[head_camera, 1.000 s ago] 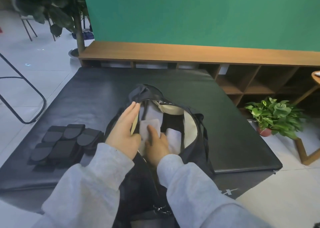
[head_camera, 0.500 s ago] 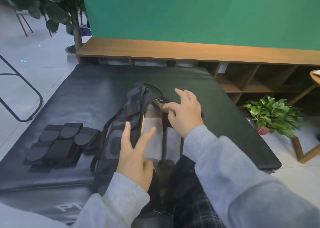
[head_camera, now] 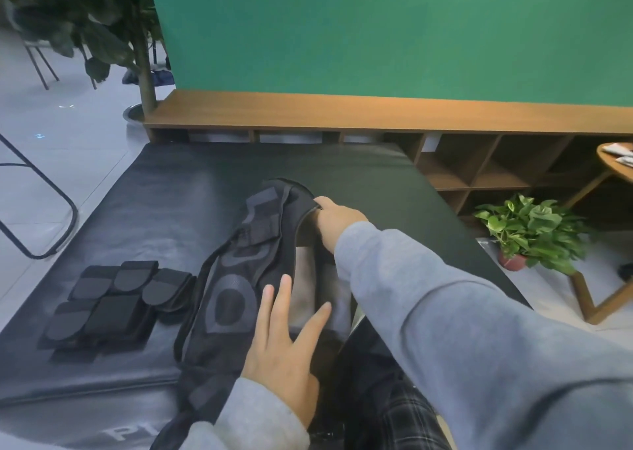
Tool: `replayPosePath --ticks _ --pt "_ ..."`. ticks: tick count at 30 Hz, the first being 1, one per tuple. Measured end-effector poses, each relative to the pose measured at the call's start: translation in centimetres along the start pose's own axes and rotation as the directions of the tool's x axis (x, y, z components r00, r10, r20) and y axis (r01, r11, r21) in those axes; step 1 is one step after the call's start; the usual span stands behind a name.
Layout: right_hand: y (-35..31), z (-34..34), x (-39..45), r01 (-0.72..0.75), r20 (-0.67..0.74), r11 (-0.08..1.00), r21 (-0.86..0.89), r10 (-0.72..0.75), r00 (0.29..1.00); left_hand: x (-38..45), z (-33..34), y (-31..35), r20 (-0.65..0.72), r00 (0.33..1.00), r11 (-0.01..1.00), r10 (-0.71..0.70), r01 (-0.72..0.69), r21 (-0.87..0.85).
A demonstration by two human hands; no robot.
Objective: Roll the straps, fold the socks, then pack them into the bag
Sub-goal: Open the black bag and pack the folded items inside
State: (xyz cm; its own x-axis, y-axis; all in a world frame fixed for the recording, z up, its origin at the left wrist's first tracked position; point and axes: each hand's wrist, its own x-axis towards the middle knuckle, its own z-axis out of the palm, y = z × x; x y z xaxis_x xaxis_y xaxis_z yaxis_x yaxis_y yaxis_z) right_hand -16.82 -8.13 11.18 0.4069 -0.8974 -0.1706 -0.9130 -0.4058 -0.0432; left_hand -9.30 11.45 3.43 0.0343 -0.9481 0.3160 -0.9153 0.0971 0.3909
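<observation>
We count one bag (head_camera: 236,299) on the mat (head_camera: 144,210), two pale socks (head_camera: 305,295) showing in its opening, and about six rolled straps (head_camera: 116,304) just left of it. Our left hand (head_camera: 284,353) rests spread on the bag's near edge. Our right hand (head_camera: 337,222) reaches the far rim; its fingertips are hidden, so we cannot tell its grip.

Bag (head_camera: 236,288) lies mid-mat (head_camera: 376,182), socks (head_camera: 305,288) inside its opening. Straps (head_camera: 113,302) sit on mat just left of bag. Shelf (head_camera: 376,114) runs behind mat; plant (head_camera: 531,230) on floor to the right.
</observation>
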Motion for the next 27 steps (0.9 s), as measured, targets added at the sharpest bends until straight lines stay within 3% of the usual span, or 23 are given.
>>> replayPosePath --ticks 3,6,10,22,24,27 --pt "1.3 -0.4 -0.4 -0.07 -0.029 0.997 0.02 0.07 0.997 0.3 -1.6 1.0 0.17 0.985 0.997 0.013 -0.025 0.07" --pt "2.7 -0.7 -0.7 -0.099 -0.029 0.995 0.026 0.1 0.995 0.7 -3.3 1.9 0.469 0.882 0.997 -0.04 0.006 0.073" --pt "4.1 -0.8 -1.1 -0.116 -0.022 0.984 0.134 0.12 0.992 1.0 -3.9 1.7 0.544 0.839 0.99 -0.001 -0.076 0.119" --pt "9.0 -2.5 -1.7 -0.217 -0.072 0.887 0.409 0.268 0.961 1.3 -4.1 1.9 0.519 0.854 0.975 -0.004 -0.113 0.194" --pt "10.7 -2.5 -2.0 -0.252 -0.081 0.859 0.446 0.319 0.944 1.7 -3.9 0.8 0.435 0.9 0.969 0.036 -0.138 0.205" --pt "12.9 -2.6 -2.6 -0.28 -0.077 0.838 0.469 0.354 0.932 2.7 -3.7 -1.5 0.179 0.97 0.952 0.162 -0.201 0.23"
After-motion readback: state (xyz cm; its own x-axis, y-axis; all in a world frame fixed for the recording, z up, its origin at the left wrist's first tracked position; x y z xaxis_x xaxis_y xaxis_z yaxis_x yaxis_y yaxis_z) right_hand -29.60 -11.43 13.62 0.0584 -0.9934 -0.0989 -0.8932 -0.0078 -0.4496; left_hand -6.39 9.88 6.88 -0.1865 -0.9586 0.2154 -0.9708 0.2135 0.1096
